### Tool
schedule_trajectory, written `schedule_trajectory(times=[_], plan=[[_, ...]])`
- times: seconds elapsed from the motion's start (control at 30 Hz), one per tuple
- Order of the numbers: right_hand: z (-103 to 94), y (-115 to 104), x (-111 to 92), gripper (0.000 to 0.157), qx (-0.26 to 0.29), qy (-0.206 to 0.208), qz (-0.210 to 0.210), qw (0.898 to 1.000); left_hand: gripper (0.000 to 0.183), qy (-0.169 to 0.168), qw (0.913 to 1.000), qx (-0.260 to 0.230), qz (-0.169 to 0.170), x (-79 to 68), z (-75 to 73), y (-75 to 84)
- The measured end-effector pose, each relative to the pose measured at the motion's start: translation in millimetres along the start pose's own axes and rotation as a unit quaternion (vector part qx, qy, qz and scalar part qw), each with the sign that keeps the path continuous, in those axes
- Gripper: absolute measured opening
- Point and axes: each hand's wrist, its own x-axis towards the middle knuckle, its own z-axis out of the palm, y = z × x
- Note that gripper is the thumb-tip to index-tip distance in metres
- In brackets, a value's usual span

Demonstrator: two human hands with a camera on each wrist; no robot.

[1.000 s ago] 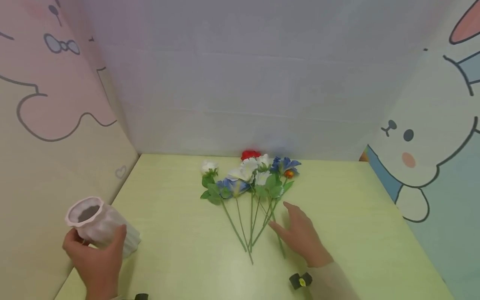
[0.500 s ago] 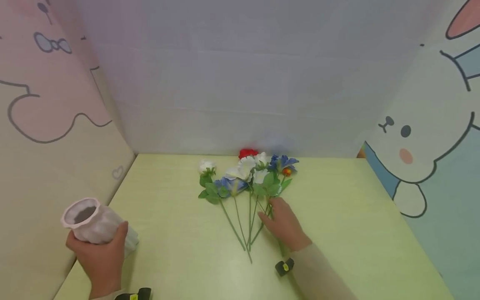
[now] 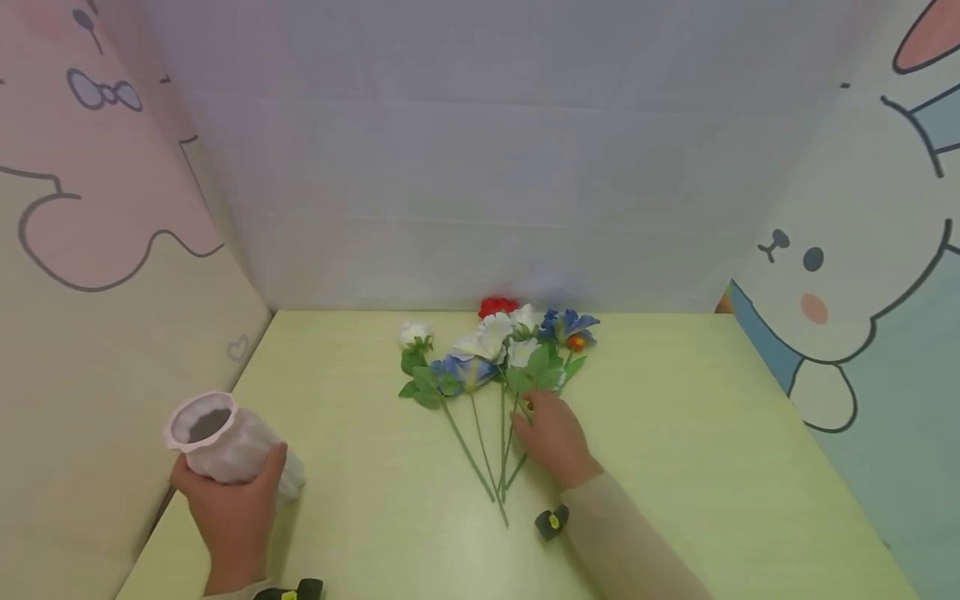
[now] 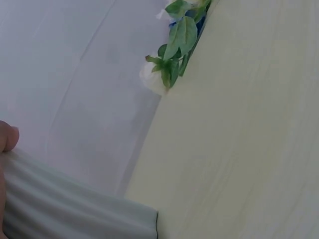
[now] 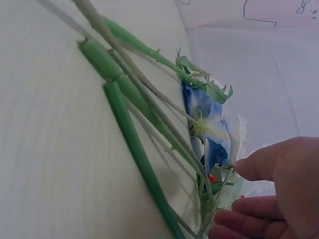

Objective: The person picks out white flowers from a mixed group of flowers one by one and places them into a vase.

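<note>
My left hand (image 3: 232, 508) grips a white fluted vase (image 3: 240, 450) around its body, at the left of the table. The vase tilts, its scalloped mouth facing up and left; in the left wrist view, the ribbed vase wall (image 4: 75, 199) and one fingertip show. My right hand (image 3: 555, 437) reaches into a loose bunch of artificial flowers (image 3: 491, 337). Its thumb and fingers are near a green stem (image 3: 527, 408), with a gap between them. In the right wrist view, the thumb (image 5: 264, 162) lies close to a blue-and-white flower (image 5: 209, 124) and thin stems.
The flowers lie on a pale yellow table (image 3: 375, 533), heads toward the grey back wall (image 3: 480, 167). A white rose (image 3: 415, 333) is at the left of the bunch, a red flower (image 3: 498, 307) at its back. Cartoon-printed panels stand on both sides.
My right hand has moved left and forward from beside the bunch to the stems. My left hand, holding the vase, has shifted slightly right in the last half second.
</note>
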Motion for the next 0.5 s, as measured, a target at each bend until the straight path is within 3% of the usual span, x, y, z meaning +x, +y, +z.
schedule_trajectory(times=[0.23, 0.5], plan=[[2.0, -2, 10, 0.029, -0.010, -0.014, 0.020, 1.000, 0.101, -0.025, 0.9995, 0.009, 0.020, -10.2, 11.4, -2.3], [0.9, -7, 14, 0.030, -0.019, -0.044, 0.026, 0.998, 0.103, -0.053, 0.9962, 0.051, 0.046, -24.4, 25.7, -0.5]])
